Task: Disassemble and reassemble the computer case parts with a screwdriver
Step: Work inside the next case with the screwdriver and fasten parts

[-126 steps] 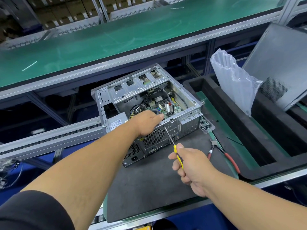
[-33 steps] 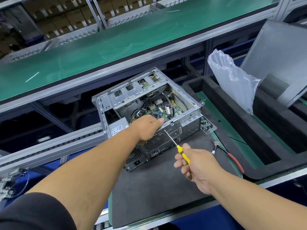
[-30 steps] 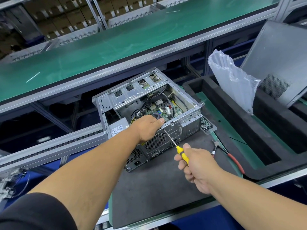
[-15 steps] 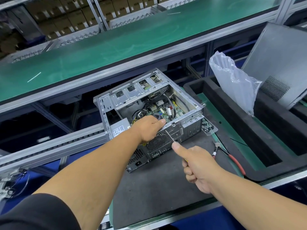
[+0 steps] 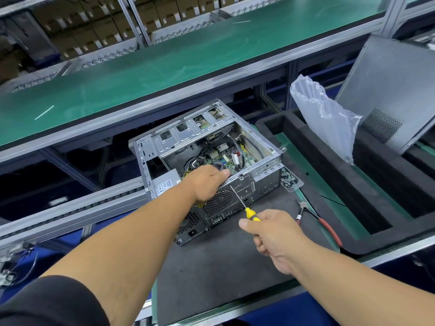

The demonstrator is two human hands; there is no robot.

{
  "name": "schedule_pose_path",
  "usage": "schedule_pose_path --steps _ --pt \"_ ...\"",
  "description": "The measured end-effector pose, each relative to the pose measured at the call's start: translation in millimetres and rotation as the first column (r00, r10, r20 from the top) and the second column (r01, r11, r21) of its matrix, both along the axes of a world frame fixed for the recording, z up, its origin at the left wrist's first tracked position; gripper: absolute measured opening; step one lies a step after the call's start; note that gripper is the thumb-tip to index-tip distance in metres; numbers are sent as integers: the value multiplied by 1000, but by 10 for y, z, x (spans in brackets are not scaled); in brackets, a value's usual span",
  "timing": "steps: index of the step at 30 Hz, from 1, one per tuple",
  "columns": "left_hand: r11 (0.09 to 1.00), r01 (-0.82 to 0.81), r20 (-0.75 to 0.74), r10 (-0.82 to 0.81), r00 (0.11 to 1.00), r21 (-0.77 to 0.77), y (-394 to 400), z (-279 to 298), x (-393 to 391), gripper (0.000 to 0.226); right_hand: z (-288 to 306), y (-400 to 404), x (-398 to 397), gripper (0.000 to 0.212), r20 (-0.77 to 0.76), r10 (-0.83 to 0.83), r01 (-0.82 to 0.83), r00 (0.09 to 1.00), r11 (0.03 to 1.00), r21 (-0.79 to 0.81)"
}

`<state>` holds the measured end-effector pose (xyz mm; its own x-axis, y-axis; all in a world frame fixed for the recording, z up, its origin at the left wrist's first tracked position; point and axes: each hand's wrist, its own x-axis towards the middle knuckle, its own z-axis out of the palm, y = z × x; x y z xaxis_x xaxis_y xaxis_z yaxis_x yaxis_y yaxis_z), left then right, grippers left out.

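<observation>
We see the bare-metal computer case (image 5: 256,147) open-topped, left hand (image 5: 207,182) gripping its rear rim, right hand (image 5: 273,234) clenched around the yellow screwdriver (image 5: 251,214).

The computer case (image 5: 211,147) is bare silver-grey metal with a black perforated grille, and the screwdriver (image 5: 250,214) handle is yellow and black. It sits on a dark grey mat (image 5: 223,262); the pliers (image 5: 322,222) have red grips, and the upper worktop (image 5: 164,60) is green.
</observation>
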<state>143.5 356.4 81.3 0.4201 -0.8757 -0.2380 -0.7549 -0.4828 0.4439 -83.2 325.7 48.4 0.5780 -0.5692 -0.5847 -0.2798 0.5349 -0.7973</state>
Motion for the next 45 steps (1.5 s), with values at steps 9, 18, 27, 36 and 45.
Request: schedule_pose_path --steps 9,18,27,36,45 --pt "1000 2 22 -3 1000 11 10 63 -55 60 -4 3 -8 41 -30 13 -11 999 998 58" --pt "993 -58 208 79 975 -105 53 96 -115 48 45 -43 -1 30 63 -72 41 995 916 399" --pt "109 -994 -959 283 19 12 524 181 -933 41 78 -79 -313 30 69 51 -57 996 995 81" --pt "197 -943 -962 23 -270 269 886 5 -1475 24 98 55 -436 37 63 201 -188 978 967 -170" --pt "292 -936 -978 -14 -209 195 934 -82 -1371 19 147 104 -490 38 108 278 -244 954 936 -252"
